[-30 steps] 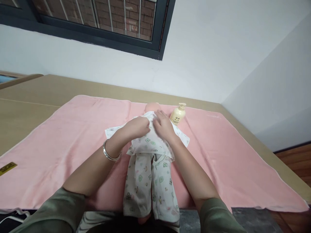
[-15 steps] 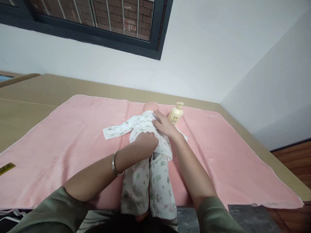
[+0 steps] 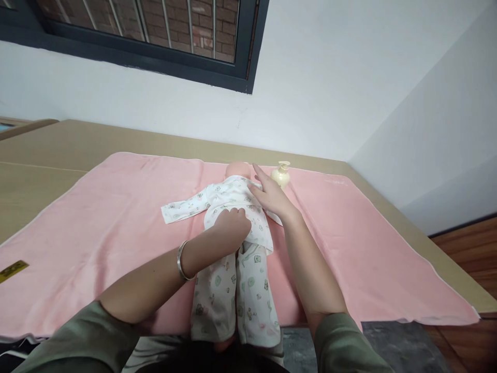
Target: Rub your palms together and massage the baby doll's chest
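Note:
A doll with a smooth bald head [image 3: 238, 170] lies on the pink cloth, dressed in a white printed shirt [image 3: 227, 191] and matching pants [image 3: 254, 300]. My left hand [image 3: 234, 228] is closed in a fist over the lower part of the shirt. What its fingers hold, if anything, is hidden. My right hand [image 3: 274, 197] is open above the doll's shoulder on the right, thumb apart and fingers stretched out. It covers part of the right sleeve. Just beyond those fingers stands a cream pump bottle [image 3: 280, 176], its lower part hidden behind the hand.
The pink cloth [image 3: 361, 248] spreads over a wooden table [image 3: 155, 137] set against a white wall. A yellow and black strip [image 3: 13, 270] lies at the cloth's left edge. Behind is a dark-framed window [image 3: 155, 57]. The doll's pant legs reach the table's near edge.
My right hand has lifted off the shirt and shifted slightly right, now covering more of the pump bottle. My left fist stays on the shirt. The whole view has shifted a little.

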`<state>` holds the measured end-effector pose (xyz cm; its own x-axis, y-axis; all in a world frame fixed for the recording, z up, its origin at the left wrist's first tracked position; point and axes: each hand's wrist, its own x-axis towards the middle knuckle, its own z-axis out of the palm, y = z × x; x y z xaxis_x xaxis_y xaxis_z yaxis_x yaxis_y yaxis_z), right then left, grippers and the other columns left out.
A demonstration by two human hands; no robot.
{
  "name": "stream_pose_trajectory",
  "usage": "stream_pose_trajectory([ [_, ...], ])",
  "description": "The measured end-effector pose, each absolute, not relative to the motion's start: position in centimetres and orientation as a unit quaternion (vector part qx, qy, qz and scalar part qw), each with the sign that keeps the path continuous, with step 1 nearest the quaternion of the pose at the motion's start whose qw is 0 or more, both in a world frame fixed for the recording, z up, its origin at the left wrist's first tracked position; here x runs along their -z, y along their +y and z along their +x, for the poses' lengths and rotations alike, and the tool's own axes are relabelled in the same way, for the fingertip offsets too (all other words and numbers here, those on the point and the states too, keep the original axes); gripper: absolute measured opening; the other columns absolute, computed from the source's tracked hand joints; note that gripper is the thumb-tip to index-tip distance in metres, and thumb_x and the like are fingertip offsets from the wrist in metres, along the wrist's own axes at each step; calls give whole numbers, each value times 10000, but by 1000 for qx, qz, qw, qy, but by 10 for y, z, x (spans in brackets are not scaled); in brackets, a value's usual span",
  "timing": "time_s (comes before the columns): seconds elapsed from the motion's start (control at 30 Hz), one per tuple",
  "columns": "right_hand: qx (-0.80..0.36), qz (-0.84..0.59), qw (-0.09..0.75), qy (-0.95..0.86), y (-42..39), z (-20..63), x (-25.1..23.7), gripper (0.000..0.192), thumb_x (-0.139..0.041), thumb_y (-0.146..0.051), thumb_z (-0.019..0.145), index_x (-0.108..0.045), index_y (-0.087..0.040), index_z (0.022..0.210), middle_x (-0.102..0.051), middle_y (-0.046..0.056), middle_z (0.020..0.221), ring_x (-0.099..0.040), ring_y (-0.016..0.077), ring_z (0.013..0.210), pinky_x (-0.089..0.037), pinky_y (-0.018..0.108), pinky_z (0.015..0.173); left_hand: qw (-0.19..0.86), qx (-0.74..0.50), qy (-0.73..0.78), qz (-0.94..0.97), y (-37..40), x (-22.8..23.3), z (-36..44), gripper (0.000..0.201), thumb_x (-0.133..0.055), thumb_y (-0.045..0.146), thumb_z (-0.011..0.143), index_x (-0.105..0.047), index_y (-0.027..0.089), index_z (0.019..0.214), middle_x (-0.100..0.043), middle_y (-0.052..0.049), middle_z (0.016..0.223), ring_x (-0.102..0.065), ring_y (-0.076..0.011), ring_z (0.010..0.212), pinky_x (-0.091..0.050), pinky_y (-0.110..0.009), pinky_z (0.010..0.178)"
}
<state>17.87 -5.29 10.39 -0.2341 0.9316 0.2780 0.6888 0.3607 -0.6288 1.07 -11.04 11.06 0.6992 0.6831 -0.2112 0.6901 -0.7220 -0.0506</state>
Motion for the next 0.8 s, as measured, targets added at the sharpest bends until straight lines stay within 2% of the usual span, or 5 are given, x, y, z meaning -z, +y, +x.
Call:
stream_pose_trajectory([
  [0.17,-210,-532,346,-743,-58,184,-107,751,-489,-404,992,-107,-347,1637,-316,34,1661,-473,306,1434,-421,540,1153,50,119,378,917,-115,-124,2,175,-583,1,763,-659,123,862,-640,-125,853,-618,-250,770,-445,-334,636],
  [0.27,-215,-529,358,-739,-63,187,-113,766,-488,-397,998,-65,-367,1635,-320,39,1659,-444,304,1455,-407,567,1156,99,93,364,921,-119,-128,-7,196,-505,-21,815,-609,134,874,-650,-87,860,-601,-209,727,-426,-316,630],
  [0.4,-222,-530,351,-740,-67,190,-121,775,-494,-388,996,-54,-375,1634,-326,50,1656,-472,315,1433,-425,587,1138,97,60,310,944,-120,-122,-15,236,-411,-18,864,-555,163,907,-653,-45,839,-577,-183,695,-391,-301,601],
  [0.6,-222,-531,371,-729,-68,194,-126,767,-480,-375,1005,-38,-377,1632,-373,67,1633,-501,315,1409,-448,601,1113,108,53,305,945,-119,-116,-13,209,-424,21,859,-517,183,954,-625,-26,785,-536,-167,628,-330,-290,541],
  [0.8,-216,-529,382,-726,-70,199,-132,779,-497,-390,1002,-38,-380,1631,-367,76,1635,-497,328,1411,-441,615,1114,144,-28,332,932,-121,-129,-11,174,-394,47,880,-457,207,853,-569,-13,816,-450,-142,639,-322,-288,565],
])
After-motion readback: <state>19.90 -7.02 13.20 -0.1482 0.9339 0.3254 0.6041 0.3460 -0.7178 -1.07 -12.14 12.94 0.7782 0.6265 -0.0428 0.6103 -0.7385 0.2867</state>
